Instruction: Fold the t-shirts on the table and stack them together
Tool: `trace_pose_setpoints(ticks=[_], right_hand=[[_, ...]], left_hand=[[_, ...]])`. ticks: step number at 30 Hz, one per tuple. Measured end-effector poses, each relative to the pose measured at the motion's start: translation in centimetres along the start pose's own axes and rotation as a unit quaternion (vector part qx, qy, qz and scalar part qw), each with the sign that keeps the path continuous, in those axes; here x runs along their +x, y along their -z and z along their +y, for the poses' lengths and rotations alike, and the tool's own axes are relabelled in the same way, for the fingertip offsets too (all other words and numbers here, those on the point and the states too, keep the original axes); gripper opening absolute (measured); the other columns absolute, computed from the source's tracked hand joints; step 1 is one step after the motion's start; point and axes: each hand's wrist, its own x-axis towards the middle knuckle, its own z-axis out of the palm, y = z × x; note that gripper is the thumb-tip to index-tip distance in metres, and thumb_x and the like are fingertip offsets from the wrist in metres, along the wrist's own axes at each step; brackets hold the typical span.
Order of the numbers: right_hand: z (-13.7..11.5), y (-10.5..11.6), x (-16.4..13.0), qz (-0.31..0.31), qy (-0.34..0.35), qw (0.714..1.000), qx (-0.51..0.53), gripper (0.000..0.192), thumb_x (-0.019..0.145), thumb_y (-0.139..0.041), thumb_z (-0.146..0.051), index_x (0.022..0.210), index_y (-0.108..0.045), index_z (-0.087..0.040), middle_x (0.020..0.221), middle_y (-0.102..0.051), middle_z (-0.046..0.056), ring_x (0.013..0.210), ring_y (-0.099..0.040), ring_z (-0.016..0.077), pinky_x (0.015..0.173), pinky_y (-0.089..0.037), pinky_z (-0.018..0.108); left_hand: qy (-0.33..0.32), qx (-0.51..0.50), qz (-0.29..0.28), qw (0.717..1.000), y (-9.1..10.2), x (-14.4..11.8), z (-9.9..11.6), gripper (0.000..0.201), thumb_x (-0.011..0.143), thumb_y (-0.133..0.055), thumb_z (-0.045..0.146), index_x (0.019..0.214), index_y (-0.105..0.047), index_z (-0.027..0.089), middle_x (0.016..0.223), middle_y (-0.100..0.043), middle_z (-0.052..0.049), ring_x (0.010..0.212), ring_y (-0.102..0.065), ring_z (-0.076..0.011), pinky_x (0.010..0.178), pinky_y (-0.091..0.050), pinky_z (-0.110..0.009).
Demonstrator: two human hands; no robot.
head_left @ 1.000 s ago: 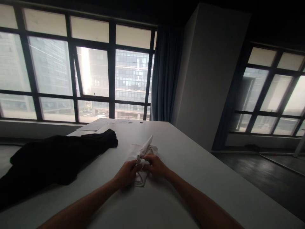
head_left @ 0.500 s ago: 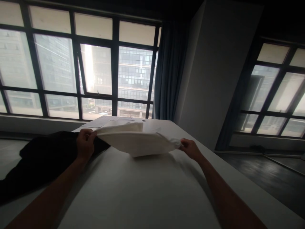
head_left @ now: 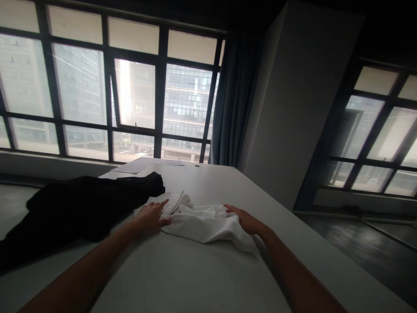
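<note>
Now both hands, left hand (head_left: 152, 217) and right hand (head_left: 243, 218), rest flat (grip loose) on one white cloth (head_left: 205, 224) beside one black garment (head_left: 78, 208).

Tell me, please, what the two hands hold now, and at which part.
Nothing is gripped: left hand and right hand rest flat on opposite ends of the white cloth.

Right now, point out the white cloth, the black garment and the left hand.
white cloth (head_left: 203, 224), head view, its rumpled middle.
black garment (head_left: 74, 208), head view, its broad middle.
left hand (head_left: 152, 216), head view, its back.
</note>
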Motion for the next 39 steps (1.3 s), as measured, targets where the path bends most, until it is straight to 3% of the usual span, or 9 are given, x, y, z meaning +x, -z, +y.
trace_pose_setpoints(ticks=[6, 13, 18, 21, 23, 26, 30, 33, 39], right_hand=[[-2.2, -1.5, 0.6, -0.096, 0.015, 0.995, -0.01, 0.052, 0.074, -0.064, -0.029, 0.124, -0.066, -0.015, 0.122, -0.067, 0.013, 0.106, -0.064, 0.0266, 0.091, -0.048, 0.035], [-2.3, 0.8, -0.4, -0.138, 0.038, 0.988, -0.053, 0.018, 0.067, -0.056, -0.02, 0.077, -0.07, -0.015, 0.084, -0.073, 0.003, 0.078, -0.063, 0.0205, 0.064, -0.044, 0.025], [-5.9, 3.7, 4.3, 0.102, 0.008, 0.986, -0.131, 0.011, 0.071, -0.056, -0.021, 0.07, -0.066, -0.016, 0.077, -0.071, 0.007, 0.074, -0.062, 0.022, 0.063, -0.041, 0.027], [-11.5, 4.8, 10.5, 0.337, 0.032, 0.931, -0.136, 0.028, 0.08, -0.054, -0.023, 0.103, -0.068, -0.014, 0.101, -0.071, 0.012, 0.089, -0.063, 0.026, 0.076, -0.045, 0.032], [-15.6, 4.6, 14.5, 0.373, 0.096, 0.916, -0.112, 0.046, 0.084, -0.05, -0.018, 0.129, -0.056, -0.011, 0.127, -0.062, 0.016, 0.109, -0.059, 0.0275, 0.09, -0.045, 0.034], [-20.5, 2.5, 18.3, 0.241, 0.112, 0.959, -0.095, 0.073, 0.085, -0.055, -0.019, 0.152, -0.028, -0.013, 0.151, -0.04, 0.016, 0.124, -0.052, 0.0295, 0.098, -0.045, 0.039], [-21.6, -2.0, 17.4, 0.076, 0.133, 0.976, -0.156, 0.073, 0.086, -0.06, -0.026, 0.153, -0.031, -0.019, 0.156, -0.035, 0.011, 0.137, -0.039, 0.0322, 0.111, -0.034, 0.047], [-18.6, -4.5, 13.8, -0.039, 0.142, 0.97, -0.192, 0.066, 0.084, -0.065, -0.032, 0.146, -0.045, -0.023, 0.15, -0.045, 0.009, 0.135, -0.042, 0.0325, 0.112, -0.031, 0.05], [-8.3, -4.0, 6.5, -0.178, 0.032, 0.97, -0.16, 0.066, 0.084, -0.06, -0.042, 0.144, -0.049, -0.019, 0.154, -0.037, 0.014, 0.138, -0.038, 0.0349, 0.113, -0.03, 0.05]], left_hand=[[-0.008, -0.008, -0.085, 0.996, 1.9, -1.4, 1.3, 0.074, 0.064, -0.069, 0.052, 0.131, -0.061, 0.02, 0.122, -0.068, -0.016, 0.106, -0.064, -0.0354, 0.083, -0.047, -0.038], [-0.019, -0.04, 0.01, 0.999, 3.0, -2.7, 2.8, 0.026, 0.066, -0.069, 0.042, 0.082, -0.068, 0.022, 0.091, -0.073, -0.007, 0.085, -0.066, -0.0274, 0.066, -0.042, -0.03], [0.012, -0.062, 0.244, 0.968, 9.5, -3.3, 3.3, 0.015, 0.075, -0.063, 0.037, 0.076, -0.061, 0.022, 0.078, -0.07, -0.002, 0.075, -0.065, -0.0221, 0.062, -0.037, -0.027], [0.065, 0.013, 0.38, 0.923, 14.6, -3.5, 2.6, 0.018, 0.083, -0.054, 0.037, 0.082, -0.062, 0.022, 0.076, -0.069, -0.003, 0.071, -0.064, -0.0228, 0.06, -0.037, -0.028], [0.111, 0.088, 0.466, 0.873, 17.6, -3.8, 1.5, 0.023, 0.085, -0.05, 0.037, 0.088, -0.064, 0.02, 0.081, -0.07, -0.007, 0.076, -0.065, -0.026, 0.061, -0.038, -0.03], [0.156, 0.158, 0.493, 0.841, 20.2, -4.8, -1.0, 0.032, 0.084, -0.052, 0.042, 0.1, -0.065, 0.018, 0.092, -0.072, -0.012, 0.085, -0.066, -0.0323, 0.065, -0.041, -0.034], [0.222, 0.13, 0.301, 0.918, 19.0, -5.9, -6.2, 0.04, 0.078, -0.056, 0.051, 0.097, -0.068, 0.019, 0.091, -0.074, -0.014, 0.084, -0.067, -0.0356, 0.069, -0.045, -0.04], [0.29, 0.091, 0.16, 0.939, 16.0, -6.1, -10.5, 0.04, 0.073, -0.056, 0.055, 0.083, -0.067, 0.018, 0.101, -0.073, -0.019, 0.092, -0.067, -0.0383, 0.074, -0.048, -0.045], [0.336, 0.024, 0.12, 0.934, 12.6, -5.7, -15.3, 0.044, 0.056, -0.067, 0.063, 0.064, -0.056, 0.021, 0.09, -0.071, -0.018, 0.094, -0.065, -0.0435, 0.078, -0.048, -0.054]])
